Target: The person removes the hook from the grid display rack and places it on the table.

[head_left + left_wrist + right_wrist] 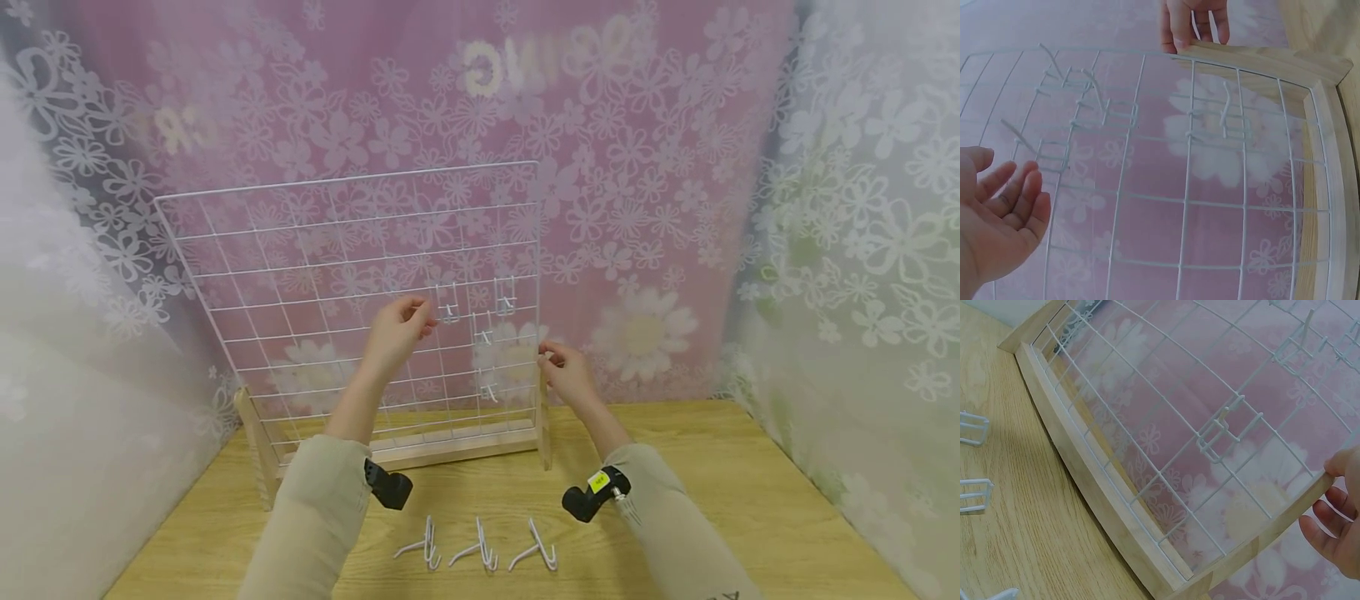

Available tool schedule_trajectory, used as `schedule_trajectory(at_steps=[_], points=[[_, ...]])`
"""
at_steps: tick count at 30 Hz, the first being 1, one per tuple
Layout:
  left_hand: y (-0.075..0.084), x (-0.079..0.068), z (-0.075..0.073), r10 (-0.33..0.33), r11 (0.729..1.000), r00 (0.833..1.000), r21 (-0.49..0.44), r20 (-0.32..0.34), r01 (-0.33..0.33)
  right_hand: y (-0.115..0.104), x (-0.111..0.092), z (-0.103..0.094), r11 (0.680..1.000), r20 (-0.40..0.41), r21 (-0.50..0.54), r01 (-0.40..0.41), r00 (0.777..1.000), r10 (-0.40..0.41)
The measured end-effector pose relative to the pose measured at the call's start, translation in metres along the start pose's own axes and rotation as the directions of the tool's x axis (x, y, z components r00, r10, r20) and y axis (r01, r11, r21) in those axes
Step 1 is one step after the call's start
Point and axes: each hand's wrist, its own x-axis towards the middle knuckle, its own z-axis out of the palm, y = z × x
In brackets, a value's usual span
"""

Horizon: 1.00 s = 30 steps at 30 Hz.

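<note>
A white wire grid rack stands upright in a wooden base. Hooks hang on its right half, among them one upper left, one upper right and one low down. My left hand hovers just left of the upper left hook, with bent fingers and nothing held; the left wrist view shows its palm beside that hook's prong. My right hand pinches the rack's right edge at the top of the wooden post, thumb on the front side and other fingers loosely bent outside.
Three white hooks lie in a row on the wooden table in front of the rack: left, middle and right. A pink flowered curtain hangs behind, and pale curtains flank both sides.
</note>
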Motion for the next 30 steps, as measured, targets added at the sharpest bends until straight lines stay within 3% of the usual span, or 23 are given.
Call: schedule_trajectory(at_steps=[5,12,18,25,30], points=[[0.009,0.007,0.011,-0.017,0.998,0.999,0.066,0.034,0.014,0.001,-0.001,-0.001,1.0,-0.016,-0.006,0.004,1.0,-0.004],[0.012,0.012,0.018,-0.056,0.998,0.997,0.015,0.045,0.056,0.001,0.0,0.001,0.999,-0.01,0.034,0.01,1.0,-0.01],[0.018,0.021,0.021,-0.091,0.996,0.996,0.016,0.013,0.091,-0.003,0.001,0.0,1.0,0.009,0.007,0.006,1.0,-0.006],[0.025,0.025,0.023,-0.168,0.98,0.985,-0.114,-0.039,0.163,-0.005,0.001,-0.001,1.0,0.013,0.021,-0.002,1.0,0.002],[0.028,0.023,0.022,-0.189,0.963,0.98,-0.21,-0.068,0.171,-0.004,-0.001,-0.001,1.0,0.006,0.018,-0.005,1.0,0.004]])
